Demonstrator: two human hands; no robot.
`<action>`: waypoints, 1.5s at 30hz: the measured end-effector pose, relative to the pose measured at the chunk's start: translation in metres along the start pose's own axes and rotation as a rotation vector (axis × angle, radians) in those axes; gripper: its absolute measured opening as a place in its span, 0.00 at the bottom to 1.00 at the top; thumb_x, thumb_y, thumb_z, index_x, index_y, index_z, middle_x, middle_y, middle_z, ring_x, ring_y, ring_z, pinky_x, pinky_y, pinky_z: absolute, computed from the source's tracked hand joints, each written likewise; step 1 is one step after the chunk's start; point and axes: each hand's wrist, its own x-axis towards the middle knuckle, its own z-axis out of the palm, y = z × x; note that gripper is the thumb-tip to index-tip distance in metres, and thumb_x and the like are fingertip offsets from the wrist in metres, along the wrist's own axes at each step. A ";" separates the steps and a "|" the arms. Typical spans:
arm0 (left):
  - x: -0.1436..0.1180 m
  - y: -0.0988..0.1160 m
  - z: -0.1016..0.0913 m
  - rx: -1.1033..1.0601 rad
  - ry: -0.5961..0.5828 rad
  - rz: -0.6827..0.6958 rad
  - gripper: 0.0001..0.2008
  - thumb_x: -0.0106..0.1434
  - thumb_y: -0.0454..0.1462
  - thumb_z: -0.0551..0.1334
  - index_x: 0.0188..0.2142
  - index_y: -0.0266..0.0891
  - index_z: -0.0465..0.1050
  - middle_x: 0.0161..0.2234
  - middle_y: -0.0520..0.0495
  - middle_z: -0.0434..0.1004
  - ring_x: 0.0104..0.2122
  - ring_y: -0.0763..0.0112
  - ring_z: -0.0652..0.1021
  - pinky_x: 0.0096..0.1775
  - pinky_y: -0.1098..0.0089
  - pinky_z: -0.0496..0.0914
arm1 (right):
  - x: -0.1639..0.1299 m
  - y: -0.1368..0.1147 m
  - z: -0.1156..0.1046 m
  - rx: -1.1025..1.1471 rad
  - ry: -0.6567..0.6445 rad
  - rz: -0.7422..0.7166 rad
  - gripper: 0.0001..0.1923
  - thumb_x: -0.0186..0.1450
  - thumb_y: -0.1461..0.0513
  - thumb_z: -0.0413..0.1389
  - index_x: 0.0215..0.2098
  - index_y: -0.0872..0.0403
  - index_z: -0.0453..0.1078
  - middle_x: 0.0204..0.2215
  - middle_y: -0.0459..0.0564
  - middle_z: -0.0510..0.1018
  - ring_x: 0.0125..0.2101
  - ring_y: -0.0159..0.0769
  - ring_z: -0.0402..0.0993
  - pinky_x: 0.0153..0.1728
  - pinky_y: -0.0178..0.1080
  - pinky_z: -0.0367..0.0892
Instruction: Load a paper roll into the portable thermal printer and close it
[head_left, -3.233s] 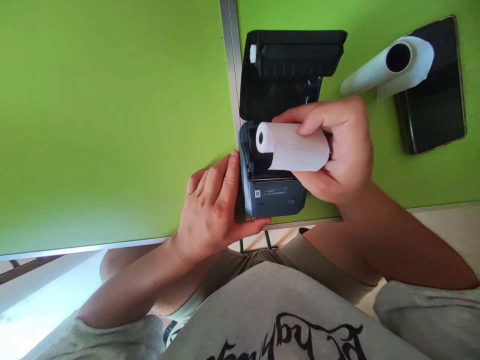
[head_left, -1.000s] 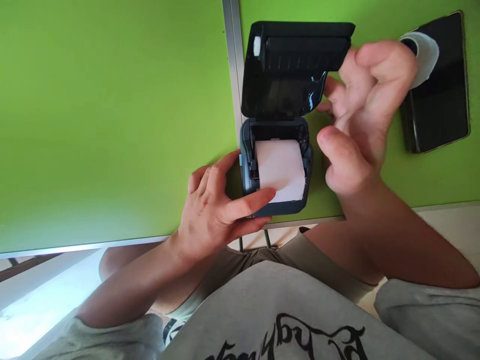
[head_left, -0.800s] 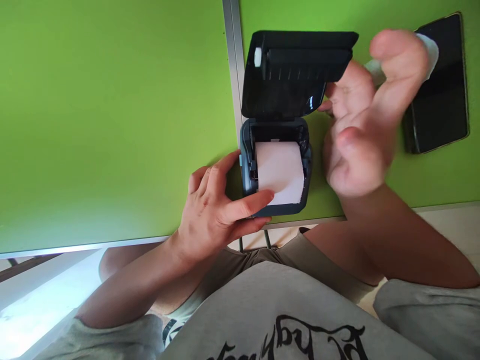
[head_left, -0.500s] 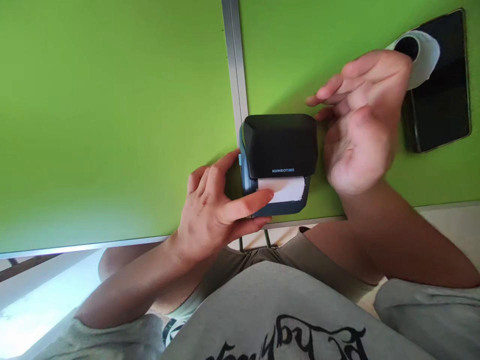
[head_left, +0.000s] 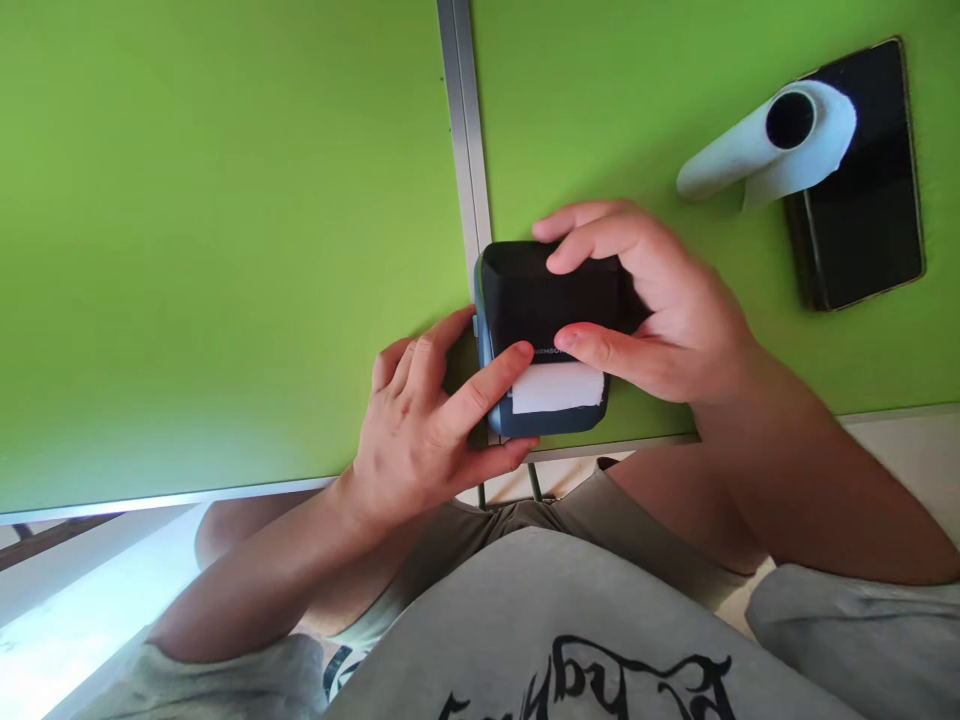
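Note:
A small dark label printer (head_left: 525,300) sits at the near edge of the green table (head_left: 225,250), its lid closed. A strip of white paper (head_left: 559,388) sticks out of its front slot. My left hand (head_left: 424,420) grips the printer's left side, thumb under the front and index finger on the lid's edge. My right hand (head_left: 652,300) rests on the lid from the right, fingers across the top and thumb by the paper slot.
A white paper roll (head_left: 765,140) lies at the back right, partly on a black phone (head_left: 855,190). A metal seam (head_left: 461,150) runs between the two green tabletops. My lap in grey clothing fills the bottom of the view.
The paper roll went into the printer, the lid swung shut over it, and my right hand came down from the air onto the closed lid. My left index finger moved up onto the lid.

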 end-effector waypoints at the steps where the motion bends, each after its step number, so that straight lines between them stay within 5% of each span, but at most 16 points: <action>1: 0.000 0.000 0.000 0.004 0.001 -0.002 0.36 0.69 0.55 0.60 0.69 0.45 0.53 0.60 0.27 0.67 0.54 0.49 0.76 0.50 0.55 0.68 | 0.001 -0.001 -0.001 -0.027 -0.017 -0.009 0.19 0.68 0.56 0.60 0.56 0.46 0.64 0.55 0.46 0.73 0.63 0.33 0.69 0.65 0.47 0.72; 17: 0.002 0.000 0.000 0.000 0.011 0.000 0.34 0.69 0.54 0.60 0.67 0.42 0.56 0.60 0.26 0.68 0.55 0.47 0.76 0.50 0.55 0.67 | 0.001 0.002 0.004 -0.077 0.058 0.000 0.16 0.67 0.55 0.59 0.52 0.44 0.66 0.52 0.45 0.76 0.58 0.37 0.73 0.60 0.49 0.75; 21: 0.003 0.001 0.002 -0.032 0.038 -0.038 0.47 0.68 0.59 0.59 0.71 0.28 0.48 0.59 0.26 0.72 0.55 0.49 0.76 0.53 0.57 0.67 | 0.002 -0.001 0.008 -0.094 0.096 -0.001 0.13 0.68 0.55 0.56 0.51 0.44 0.65 0.50 0.46 0.75 0.57 0.37 0.73 0.59 0.48 0.75; 25: 0.003 0.002 0.001 -0.004 0.006 -0.063 0.51 0.67 0.63 0.56 0.70 0.21 0.50 0.58 0.25 0.73 0.55 0.49 0.76 0.55 0.58 0.66 | 0.001 -0.002 0.009 -0.108 0.111 -0.021 0.12 0.69 0.58 0.55 0.51 0.46 0.65 0.50 0.48 0.75 0.56 0.37 0.73 0.59 0.47 0.74; 38: 0.000 0.002 0.001 -0.024 -0.019 -0.117 0.52 0.65 0.64 0.58 0.74 0.30 0.47 0.59 0.28 0.74 0.56 0.49 0.76 0.54 0.58 0.67 | 0.001 0.000 0.009 -0.119 0.120 0.006 0.12 0.69 0.55 0.54 0.51 0.43 0.65 0.49 0.45 0.76 0.55 0.39 0.73 0.57 0.49 0.75; 45: 0.001 0.003 0.001 0.004 -0.023 -0.107 0.52 0.66 0.66 0.54 0.72 0.26 0.50 0.59 0.27 0.74 0.56 0.50 0.76 0.55 0.59 0.66 | 0.002 0.002 0.009 -0.110 0.124 -0.035 0.13 0.68 0.55 0.55 0.50 0.45 0.66 0.48 0.48 0.76 0.54 0.40 0.74 0.56 0.48 0.75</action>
